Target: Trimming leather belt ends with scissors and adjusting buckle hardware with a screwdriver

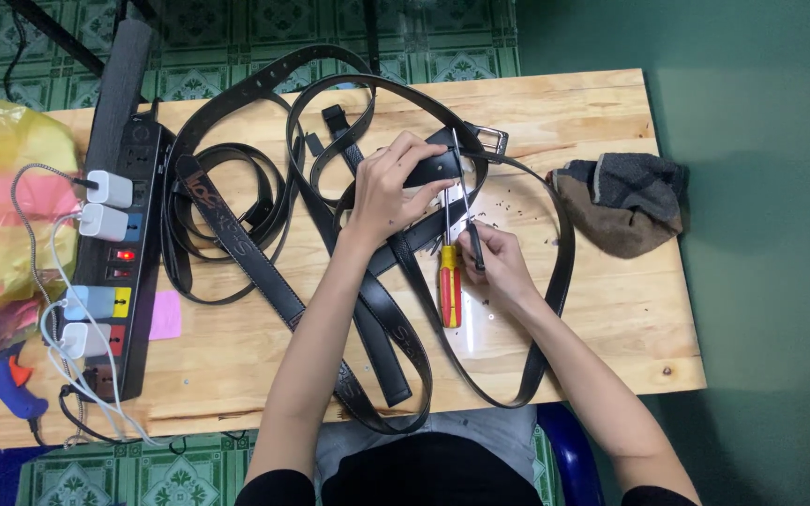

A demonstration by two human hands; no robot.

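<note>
My left hand (394,183) presses down on the end of a black leather belt (428,169) near its silver buckle (489,141). My right hand (491,260) grips a thin dark tool (472,245) by its handle, held just below the belt end. A screwdriver with a red and yellow handle (449,286) lies on the wooden table (602,309) between my hands, its shaft pointing toward the buckle. Several black belts (236,234) lie tangled across the table.
A black power strip (124,253) with white chargers plugged in lies along the left. A blue glue gun (2,384) and a yellow plastic bag (2,206) sit at the far left. A dark folded cloth (625,201) rests at the right edge. Small dark bits (517,201) dot the wood.
</note>
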